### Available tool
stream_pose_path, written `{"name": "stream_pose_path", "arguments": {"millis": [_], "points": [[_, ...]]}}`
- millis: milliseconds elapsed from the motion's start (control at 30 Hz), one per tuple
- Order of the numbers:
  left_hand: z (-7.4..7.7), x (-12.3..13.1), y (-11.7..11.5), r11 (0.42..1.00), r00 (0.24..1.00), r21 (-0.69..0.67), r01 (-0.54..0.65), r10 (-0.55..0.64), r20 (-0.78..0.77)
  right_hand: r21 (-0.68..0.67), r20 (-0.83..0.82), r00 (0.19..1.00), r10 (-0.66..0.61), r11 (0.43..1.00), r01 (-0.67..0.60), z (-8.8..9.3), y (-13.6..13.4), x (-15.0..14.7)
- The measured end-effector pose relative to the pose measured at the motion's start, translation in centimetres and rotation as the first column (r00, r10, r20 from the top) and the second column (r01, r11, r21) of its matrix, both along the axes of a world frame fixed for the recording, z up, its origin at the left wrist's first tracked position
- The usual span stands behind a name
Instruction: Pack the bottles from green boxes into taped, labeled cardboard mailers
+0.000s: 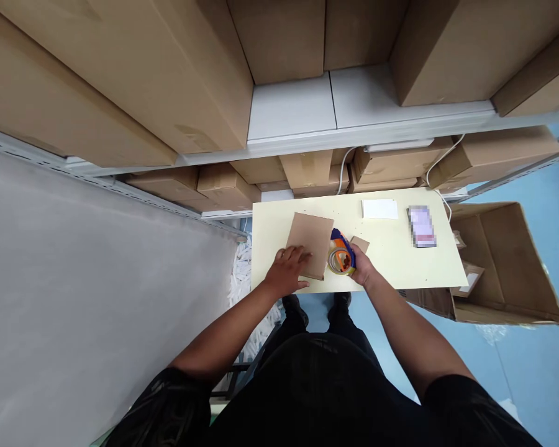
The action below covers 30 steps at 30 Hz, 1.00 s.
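Note:
A small brown cardboard box (311, 241) lies on a pale yellow table (400, 257). My left hand (287, 271) rests flat on the box's near left corner with fingers spread over it. My right hand (361, 267) is closed around an orange and blue tape dispenser (340, 256) with a roll of clear tape, held against the box's right edge. A small brown flap or card (359, 243) shows just behind the dispenser.
A white card (379, 209) and a phone-sized item (422, 226) lie at the table's far right. An open cardboard carton (503, 264) stands on the blue floor to the right. Shelves stacked with cardboard boxes (279, 37) rise behind the table. A grey wall (74, 279) stands left.

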<state>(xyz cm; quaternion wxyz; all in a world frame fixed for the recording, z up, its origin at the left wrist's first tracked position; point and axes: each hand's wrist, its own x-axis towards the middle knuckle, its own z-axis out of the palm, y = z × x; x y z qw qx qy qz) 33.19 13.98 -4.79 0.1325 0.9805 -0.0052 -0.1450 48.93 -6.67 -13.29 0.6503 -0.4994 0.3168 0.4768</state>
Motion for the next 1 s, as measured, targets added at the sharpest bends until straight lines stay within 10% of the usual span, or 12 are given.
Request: {"name": "stream_pose_path", "arguments": {"millis": [233,500,633,800,1000], "points": [[-2.8,0.9,0.8,0.995,0.994,0.079,-0.068,0.060,0.091,-0.091,0.069,0.991,0.118,0.990,-0.112,-0.3,-0.6,1.2],[-3.7,1.4,-0.6,0.981,0.974,0.050,-0.188,0.180,0.139,0.010,-0.076,0.953,0.294,0.956,-0.294,-1.0,-9.8,-12.0],[-3.9,1.4,-0.3,0.986,0.980,0.033,-0.161,0.156,0.121,-0.020,0.004,0.899,0.439,0.898,-0.439,-0.4,-6.6,-10.7],[-3.9,1.3,-0.1,0.989,0.983,0.015,-0.149,0.146,0.115,-0.284,0.108,0.663,0.741,0.662,-0.693,-0.4,-0.6,-4.8],[-3.7,1.3,-0.2,0.984,0.973,-0.027,-0.175,0.177,0.147,-0.321,0.179,0.540,0.823,0.567,-0.758,0.1,3.2,-7.7]]}}
